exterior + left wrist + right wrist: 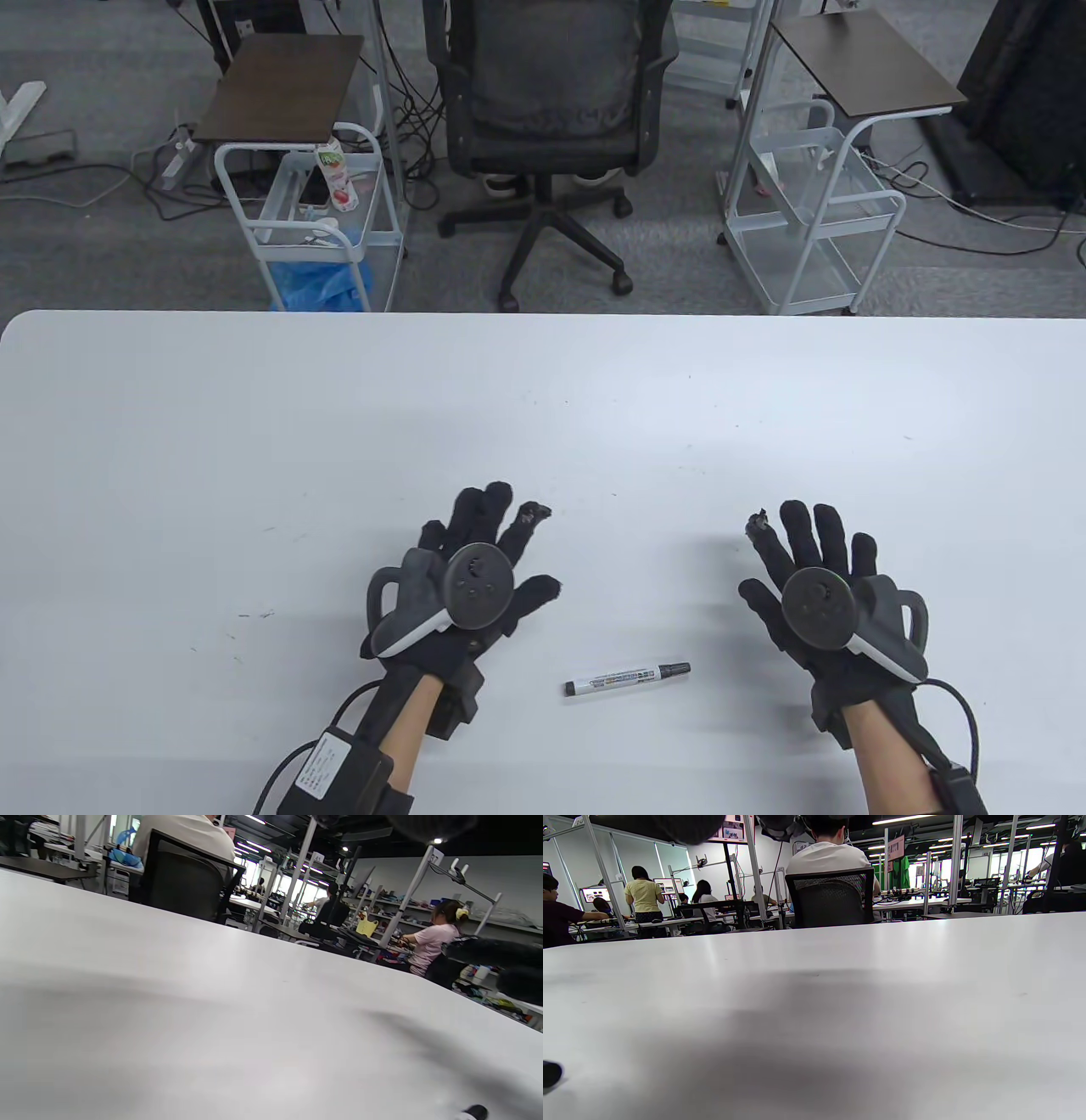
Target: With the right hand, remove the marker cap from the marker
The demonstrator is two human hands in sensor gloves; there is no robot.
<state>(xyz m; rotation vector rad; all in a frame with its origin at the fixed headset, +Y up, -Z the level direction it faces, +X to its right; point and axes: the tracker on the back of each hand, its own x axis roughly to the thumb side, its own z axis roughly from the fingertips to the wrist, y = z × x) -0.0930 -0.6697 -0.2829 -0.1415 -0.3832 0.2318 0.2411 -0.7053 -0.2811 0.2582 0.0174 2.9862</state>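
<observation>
From my feed, the white rounded-corner table (254, 441) fills the foreground. At twelve o'clock beyond it stands a black mesh office chair (551, 110) on grey carpet (93, 246), flanked by two white wire carts (314, 221).

The white table (543, 407) lies bare and open across its far half and both sides, giving broad room to pass. Near the front edge, the marker (626, 678) lies flat between the left hand (475, 586) and the right hand (819, 594), apart from both. Open tabletop separates each hand from the marker, with nothing standing in the gap on either side. Beyond the far edge stand an office chair (551, 102) and two carts (314, 212), off the table.
</observation>
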